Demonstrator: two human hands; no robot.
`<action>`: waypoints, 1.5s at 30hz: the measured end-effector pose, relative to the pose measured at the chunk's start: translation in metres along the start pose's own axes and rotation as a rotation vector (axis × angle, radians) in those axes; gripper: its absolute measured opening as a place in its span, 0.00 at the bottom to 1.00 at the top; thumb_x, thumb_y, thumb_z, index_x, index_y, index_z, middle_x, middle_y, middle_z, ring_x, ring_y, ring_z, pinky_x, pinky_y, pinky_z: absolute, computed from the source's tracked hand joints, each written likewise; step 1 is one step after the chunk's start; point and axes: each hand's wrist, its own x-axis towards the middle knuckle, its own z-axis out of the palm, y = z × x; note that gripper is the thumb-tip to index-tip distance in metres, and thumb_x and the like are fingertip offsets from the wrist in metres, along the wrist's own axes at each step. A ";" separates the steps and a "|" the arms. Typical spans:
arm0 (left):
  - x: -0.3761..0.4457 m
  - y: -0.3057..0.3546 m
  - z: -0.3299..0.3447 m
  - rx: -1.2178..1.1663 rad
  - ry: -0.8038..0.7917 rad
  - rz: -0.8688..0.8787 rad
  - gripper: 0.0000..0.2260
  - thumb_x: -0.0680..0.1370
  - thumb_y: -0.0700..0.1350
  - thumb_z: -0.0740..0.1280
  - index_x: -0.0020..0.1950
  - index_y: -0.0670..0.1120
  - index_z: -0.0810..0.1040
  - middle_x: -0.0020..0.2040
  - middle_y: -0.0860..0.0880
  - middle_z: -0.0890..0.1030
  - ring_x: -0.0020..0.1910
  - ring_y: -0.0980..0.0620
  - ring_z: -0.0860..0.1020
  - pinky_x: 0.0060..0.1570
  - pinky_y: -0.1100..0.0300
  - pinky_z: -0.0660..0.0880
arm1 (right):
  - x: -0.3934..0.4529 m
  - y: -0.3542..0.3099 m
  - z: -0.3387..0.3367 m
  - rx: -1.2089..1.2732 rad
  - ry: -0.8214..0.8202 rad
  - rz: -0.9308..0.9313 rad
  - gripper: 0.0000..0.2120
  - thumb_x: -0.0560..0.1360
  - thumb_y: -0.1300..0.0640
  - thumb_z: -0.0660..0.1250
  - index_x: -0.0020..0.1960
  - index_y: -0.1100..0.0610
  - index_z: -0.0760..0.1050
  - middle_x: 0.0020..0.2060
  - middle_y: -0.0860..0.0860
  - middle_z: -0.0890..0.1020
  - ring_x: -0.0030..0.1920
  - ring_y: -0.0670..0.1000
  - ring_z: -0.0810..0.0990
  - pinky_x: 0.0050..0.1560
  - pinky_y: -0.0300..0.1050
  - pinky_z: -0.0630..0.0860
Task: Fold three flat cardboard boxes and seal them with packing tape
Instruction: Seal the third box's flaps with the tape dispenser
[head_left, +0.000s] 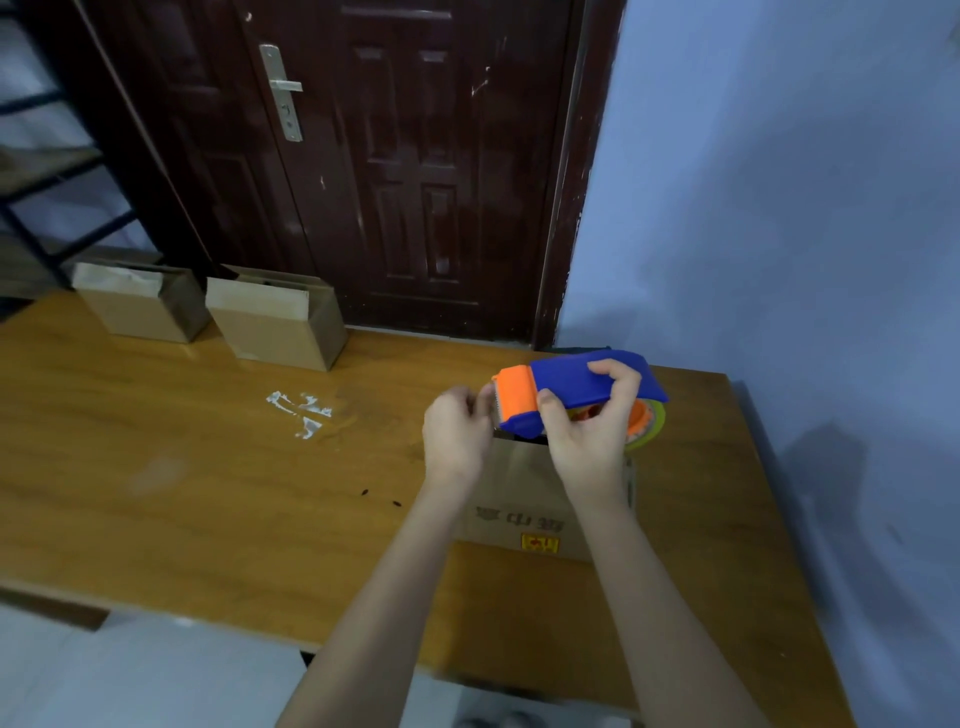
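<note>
As far as the single head view allowed a judgement, the job was well past its middle, and the lines below were set down accordingly.

Far boxes: two cardboard boxes (143, 304) (278, 317) were seen standing folded at the back of the table (156, 467), near the door (374, 156) — whether their seams had been taped could not be told from here.

Near box: a third box (524, 499), printed on its near face, was found upright just below both hands; a dark gap showed at its top edge, so it was judged not yet sealed.

Remaining work: the taping of this third box, at the least, was taken to be left.

Tape dispenser: the blue-and-orange tape dispenser (576, 389) was held in the air just above the near box, its orange cutter end turned to the left.

Right hand: the right hand (592, 431) was wrapped round the dispenser's body, fingers over the top, thumb on the near side.

Left hand: the left hand (457, 431) was raised to the cutter end, fingers curled as if pinching the tape's free end — the tape itself was too faint to confirm.

Table mark: a whitish scrap (301, 410) lay on the wood, well apart from the hands.
</note>
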 end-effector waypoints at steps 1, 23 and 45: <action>0.002 -0.002 -0.002 0.017 0.003 0.005 0.16 0.80 0.51 0.62 0.39 0.41 0.76 0.34 0.48 0.78 0.34 0.49 0.76 0.34 0.56 0.73 | 0.000 0.000 0.001 0.002 -0.002 0.015 0.26 0.69 0.65 0.74 0.58 0.53 0.63 0.50 0.45 0.72 0.45 0.39 0.77 0.41 0.31 0.75; 0.042 -0.060 -0.039 -0.372 -0.189 -0.204 0.12 0.79 0.50 0.64 0.44 0.42 0.76 0.30 0.46 0.80 0.29 0.49 0.82 0.30 0.59 0.80 | 0.004 0.031 -0.028 -0.448 -0.122 -0.081 0.25 0.69 0.61 0.75 0.62 0.62 0.68 0.48 0.52 0.73 0.45 0.52 0.77 0.41 0.46 0.78; 0.040 -0.087 -0.012 -0.935 -0.320 -0.431 0.04 0.79 0.40 0.63 0.47 0.40 0.71 0.27 0.49 0.67 0.28 0.53 0.74 0.47 0.41 0.79 | -0.012 0.070 -0.022 -0.421 -0.079 0.114 0.26 0.69 0.59 0.75 0.61 0.54 0.65 0.45 0.38 0.70 0.47 0.30 0.73 0.37 0.28 0.72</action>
